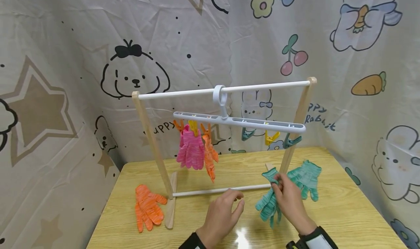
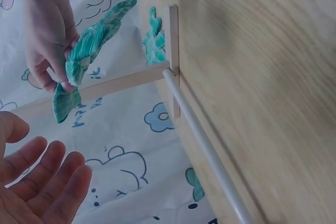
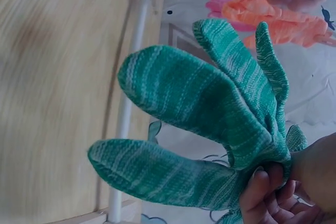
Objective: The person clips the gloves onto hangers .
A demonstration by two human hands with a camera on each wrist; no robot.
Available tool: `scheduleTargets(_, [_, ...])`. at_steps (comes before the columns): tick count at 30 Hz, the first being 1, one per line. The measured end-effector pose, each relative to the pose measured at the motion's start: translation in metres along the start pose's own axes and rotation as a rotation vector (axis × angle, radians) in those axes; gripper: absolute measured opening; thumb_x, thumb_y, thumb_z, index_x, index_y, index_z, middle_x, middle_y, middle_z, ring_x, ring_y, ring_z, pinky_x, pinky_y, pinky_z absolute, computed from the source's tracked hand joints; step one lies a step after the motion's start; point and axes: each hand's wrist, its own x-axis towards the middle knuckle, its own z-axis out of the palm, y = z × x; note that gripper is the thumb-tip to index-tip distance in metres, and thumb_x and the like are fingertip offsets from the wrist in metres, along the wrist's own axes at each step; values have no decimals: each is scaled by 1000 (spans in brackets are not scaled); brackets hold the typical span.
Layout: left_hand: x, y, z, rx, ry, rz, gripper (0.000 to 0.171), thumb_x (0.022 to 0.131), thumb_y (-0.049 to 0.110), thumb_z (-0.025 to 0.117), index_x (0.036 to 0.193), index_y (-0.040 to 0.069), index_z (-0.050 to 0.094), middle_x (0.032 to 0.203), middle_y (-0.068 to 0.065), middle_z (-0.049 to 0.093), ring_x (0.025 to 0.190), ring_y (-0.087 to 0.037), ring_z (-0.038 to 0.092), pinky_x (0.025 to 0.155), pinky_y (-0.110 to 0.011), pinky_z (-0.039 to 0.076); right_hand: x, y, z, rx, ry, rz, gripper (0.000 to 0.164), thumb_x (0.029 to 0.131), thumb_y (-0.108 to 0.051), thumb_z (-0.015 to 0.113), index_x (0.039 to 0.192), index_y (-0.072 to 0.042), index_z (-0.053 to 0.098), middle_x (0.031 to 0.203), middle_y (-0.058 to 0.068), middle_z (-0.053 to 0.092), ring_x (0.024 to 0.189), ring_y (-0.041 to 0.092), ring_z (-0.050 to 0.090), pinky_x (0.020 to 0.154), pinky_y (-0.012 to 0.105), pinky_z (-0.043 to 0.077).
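Observation:
My right hand point(image 1: 290, 198) pinches a green knitted glove point(image 1: 269, 201) near its cuff, and the glove's fingers dangle above the table. In the right wrist view the glove point(image 3: 176, 95) fans out from the gripping fingers. My left hand point(image 1: 221, 214) hovers to the left of it, fingers relaxed and apart, holding nothing. Another green glove point(image 1: 306, 178) lies on the table behind the right hand. Above both hands a white clip hanger point(image 1: 265, 124) hangs by its hook. On its left half, clips hold a pink glove point(image 1: 191, 150) and an orange glove point(image 1: 210, 158).
A wooden stand with a white top rail point(image 1: 180, 94) and a low white bar point(image 1: 210, 192) carries the hanger. Two teal clips point(image 1: 248, 133) and a yellow clip point(image 1: 271, 137) dangle on its right half. An orange glove point(image 1: 147, 207) lies at the table's left.

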Motion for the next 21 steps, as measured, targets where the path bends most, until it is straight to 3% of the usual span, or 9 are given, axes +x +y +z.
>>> scheduleTargets(11, [18, 4, -9, -3, 56, 5, 8, 94, 19, 71, 100, 15, 71, 96, 4, 73, 84, -8, 69, 68, -20, 54, 8, -17, 5, 66, 39, -111, 11, 95, 0, 66, 101, -5, 58, 69, -1, 43, 56, 3, 35, 50, 22, 32])
scheduleTargets(21, [34, 6, -17, 1, 92, 14, 10, 96, 21, 68, 103, 14, 71, 98, 1, 74, 86, -13, 71, 70, -22, 56, 19, -33, 5, 102, 4, -89, 9, 98, -3, 63, 104, -6, 57, 71, 2, 45, 57, 6, 38, 51, 23, 34])
